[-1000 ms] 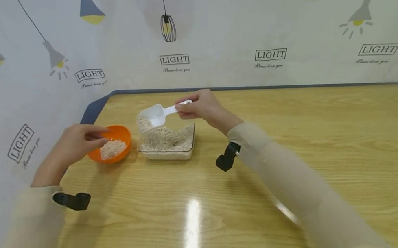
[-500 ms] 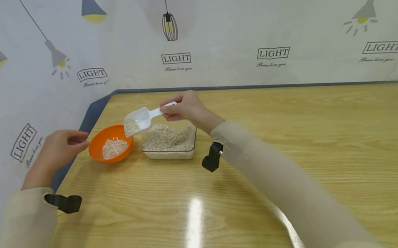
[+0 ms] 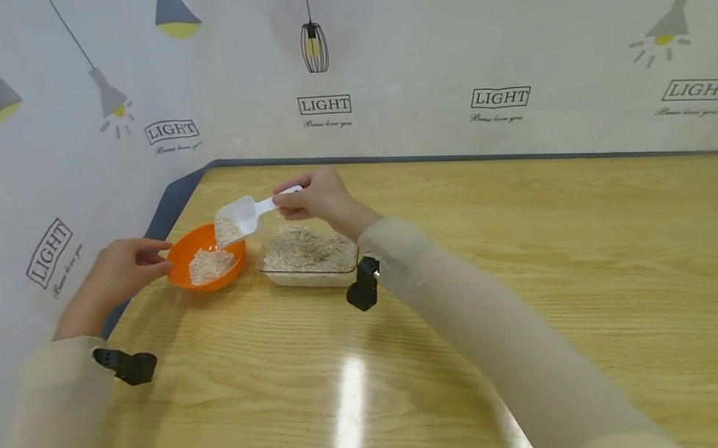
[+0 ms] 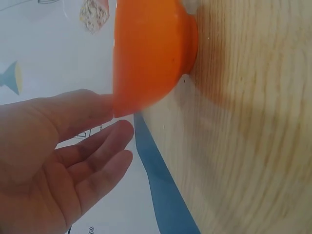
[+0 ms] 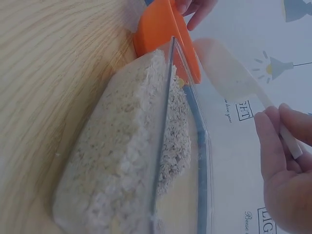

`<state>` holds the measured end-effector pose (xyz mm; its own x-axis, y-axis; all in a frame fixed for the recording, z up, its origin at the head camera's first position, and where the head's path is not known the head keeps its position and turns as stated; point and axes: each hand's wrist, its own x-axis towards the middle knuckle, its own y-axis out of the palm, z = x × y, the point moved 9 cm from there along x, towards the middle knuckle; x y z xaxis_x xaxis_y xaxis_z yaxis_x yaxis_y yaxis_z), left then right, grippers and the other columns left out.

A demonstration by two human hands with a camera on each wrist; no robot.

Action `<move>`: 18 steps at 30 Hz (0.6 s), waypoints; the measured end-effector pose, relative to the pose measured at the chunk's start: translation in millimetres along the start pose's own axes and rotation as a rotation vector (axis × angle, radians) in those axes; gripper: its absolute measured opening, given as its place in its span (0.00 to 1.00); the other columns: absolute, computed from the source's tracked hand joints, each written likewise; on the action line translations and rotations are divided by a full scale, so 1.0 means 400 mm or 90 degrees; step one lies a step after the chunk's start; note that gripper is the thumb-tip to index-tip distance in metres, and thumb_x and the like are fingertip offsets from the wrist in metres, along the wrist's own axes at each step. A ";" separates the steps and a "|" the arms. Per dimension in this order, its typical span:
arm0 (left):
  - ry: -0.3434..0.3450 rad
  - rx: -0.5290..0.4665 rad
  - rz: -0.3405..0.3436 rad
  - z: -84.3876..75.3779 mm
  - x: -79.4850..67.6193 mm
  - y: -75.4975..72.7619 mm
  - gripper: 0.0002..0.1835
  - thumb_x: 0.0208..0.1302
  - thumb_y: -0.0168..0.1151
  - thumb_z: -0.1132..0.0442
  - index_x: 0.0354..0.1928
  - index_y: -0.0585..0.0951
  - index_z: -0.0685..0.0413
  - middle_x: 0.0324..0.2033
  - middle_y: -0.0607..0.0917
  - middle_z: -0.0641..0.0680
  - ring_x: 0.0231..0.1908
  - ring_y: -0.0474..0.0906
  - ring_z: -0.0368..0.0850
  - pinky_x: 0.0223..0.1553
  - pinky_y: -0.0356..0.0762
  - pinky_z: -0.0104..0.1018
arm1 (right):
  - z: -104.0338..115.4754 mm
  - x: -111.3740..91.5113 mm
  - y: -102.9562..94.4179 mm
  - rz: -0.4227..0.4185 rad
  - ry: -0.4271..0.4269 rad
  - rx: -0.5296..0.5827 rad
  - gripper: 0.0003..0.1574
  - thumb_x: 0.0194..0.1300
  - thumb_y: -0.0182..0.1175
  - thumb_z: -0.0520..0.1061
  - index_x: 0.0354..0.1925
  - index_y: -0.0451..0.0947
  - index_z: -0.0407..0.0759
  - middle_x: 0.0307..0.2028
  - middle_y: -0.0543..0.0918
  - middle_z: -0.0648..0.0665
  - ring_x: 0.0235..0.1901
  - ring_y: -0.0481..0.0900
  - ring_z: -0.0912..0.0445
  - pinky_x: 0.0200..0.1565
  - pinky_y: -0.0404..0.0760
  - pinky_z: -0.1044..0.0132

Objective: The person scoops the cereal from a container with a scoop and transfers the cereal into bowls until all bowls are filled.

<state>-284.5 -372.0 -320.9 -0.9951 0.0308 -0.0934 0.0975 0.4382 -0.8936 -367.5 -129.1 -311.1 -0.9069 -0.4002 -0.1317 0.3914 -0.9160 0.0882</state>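
White scoop (image 3: 243, 213), held over the right edge of the orange bowl (image 3: 183, 245), carries pale oat-like flakes (image 3: 226, 229) gathered toward its lip; whether it touches the rim, I cannot tell. The fingers of the right hand (image 3: 319, 195) grasp the scoop by its handle, thumb pressed against it. The bowl stands upright on the surface (image 3: 537, 270) with a smaller heap of flakes (image 3: 211, 264) inside. At its left side is the left hand (image 3: 124, 267), fingers loosely spread and clasping nothing, at least one fingertip touching the rim. Just beside the bowl, on its right, sits a clear rectangular container (image 3: 312, 279) filled with a high, uneven mound of the same flakes. Both forearms wear light sleeves with black wrist-worn devices (image 3: 129, 365). Behind the wood-grained surface rises a pale wall covering (image 3: 391, 43) printed with hanging lamps and the word "LIGHT".
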 end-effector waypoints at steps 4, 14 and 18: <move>-0.008 -0.016 0.010 0.003 0.004 0.005 0.23 0.61 0.58 0.63 0.56 0.71 0.70 0.39 0.79 0.69 0.34 0.77 0.56 0.31 0.77 0.42 | 0.004 0.009 0.018 -0.008 -0.009 -0.033 0.14 0.54 0.63 0.32 0.41 0.80 0.28 0.32 0.83 0.35 0.23 0.81 0.55 0.34 0.81 0.63; -0.017 -0.042 0.014 0.008 0.001 0.010 0.23 0.62 0.57 0.65 0.58 0.69 0.70 0.35 0.81 0.66 0.32 0.79 0.56 0.31 0.78 0.42 | 0.019 0.024 0.079 0.001 -0.028 -0.145 0.12 0.54 0.64 0.34 0.39 0.81 0.31 0.31 0.82 0.38 0.30 0.83 0.50 0.33 0.81 0.66; -0.021 -0.039 0.015 0.009 0.000 0.010 0.24 0.62 0.57 0.64 0.58 0.69 0.69 0.35 0.81 0.66 0.32 0.79 0.55 0.31 0.78 0.42 | 0.036 0.022 0.094 0.000 -0.062 -0.233 0.11 0.56 0.64 0.36 0.40 0.82 0.34 0.30 0.82 0.41 0.28 0.83 0.54 0.30 0.80 0.70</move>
<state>-284.1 -373.5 -326.3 -0.9916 0.0131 -0.1288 0.1185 0.4919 -0.8625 -363.1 -166.7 -294.8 -0.9108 -0.4113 -0.0356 0.4047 -0.8727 -0.2732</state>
